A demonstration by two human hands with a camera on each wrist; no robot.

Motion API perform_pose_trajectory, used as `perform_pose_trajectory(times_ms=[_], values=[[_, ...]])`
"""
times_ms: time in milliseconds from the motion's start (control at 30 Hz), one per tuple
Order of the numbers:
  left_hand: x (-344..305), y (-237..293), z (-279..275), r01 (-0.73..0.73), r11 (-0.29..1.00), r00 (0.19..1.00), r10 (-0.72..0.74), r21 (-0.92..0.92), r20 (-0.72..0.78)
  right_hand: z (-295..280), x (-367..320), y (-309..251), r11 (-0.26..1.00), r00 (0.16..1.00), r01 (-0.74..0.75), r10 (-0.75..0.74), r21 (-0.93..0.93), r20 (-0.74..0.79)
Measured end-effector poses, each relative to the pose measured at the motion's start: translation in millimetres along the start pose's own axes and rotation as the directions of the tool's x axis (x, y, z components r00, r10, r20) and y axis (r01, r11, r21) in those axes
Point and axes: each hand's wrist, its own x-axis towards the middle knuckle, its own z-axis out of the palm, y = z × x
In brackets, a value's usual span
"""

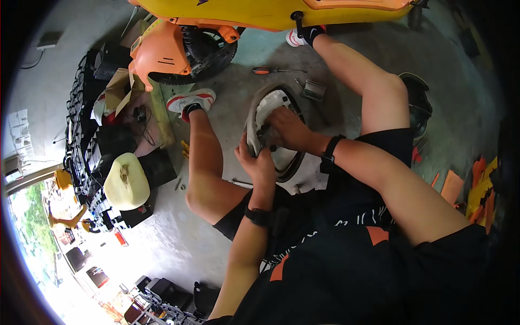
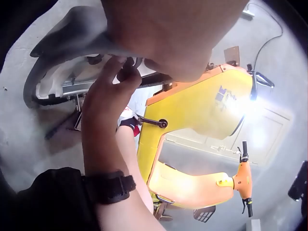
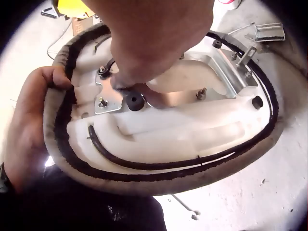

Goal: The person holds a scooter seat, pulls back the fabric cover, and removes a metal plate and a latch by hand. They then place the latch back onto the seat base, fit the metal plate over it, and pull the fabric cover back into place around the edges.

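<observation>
An upturned scooter seat point(image 1: 251, 116) rests over the person's lap, its white plastic base point(image 3: 168, 149) facing up inside a grey cover and black edging. The left hand point(image 1: 257, 162) grips the seat's rim, thumb over the edge point(image 3: 33, 106). Over the middle of the base, the right hand point(image 1: 290, 130) reaches in with bent fingers point(image 2: 108, 82) at a metal bracket point(image 3: 108, 96) with bolts. A round black rubber stop point(image 3: 135, 101) sits beside these fingers. Whether they pinch a part, I cannot tell. A black hose point(image 3: 139, 165) curves along the base.
A yellow and orange scooter point(image 1: 244, 13) stands ahead, its orange wheel cover point(image 1: 162, 54) at left. On the floor lie a screwdriver point(image 1: 262, 70) and a small metal tray point(image 1: 314, 90). A bare foam seat pad point(image 1: 127, 189) is at left. Orange parts point(image 1: 452, 187) lie at right.
</observation>
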Motion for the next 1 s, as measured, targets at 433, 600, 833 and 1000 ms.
perform_pose_trajectory(times_ms=[433, 600, 833, 1000], values=[[9.3, -10.9, -2.1, 0.082, 0.996, 0.993, -0.085, -0.042, -0.078, -6.3, -1.4, -9.9, 0.993, 0.981, 0.027, -0.005, -0.112, 0.195], [13.1, -13.2, -3.3, 0.080, 0.996, 0.995, -0.082, -0.027, -0.065, -3.6, -2.6, -9.8, 0.982, 0.987, 0.013, 0.018, -0.190, 0.162], [12.7, -16.6, -2.5, 0.055, 0.998, 0.996, -0.054, 0.014, -0.067, -0.3, -2.4, 0.2, 0.980, 0.994, 0.038, -0.017, -0.196, 0.110], [11.4, -13.1, -4.2, -0.009, 0.998, 0.998, 0.012, 0.055, -0.062, -1.7, -2.1, -2.7, 0.980, 0.995, -0.003, 0.023, -0.199, 0.099]])
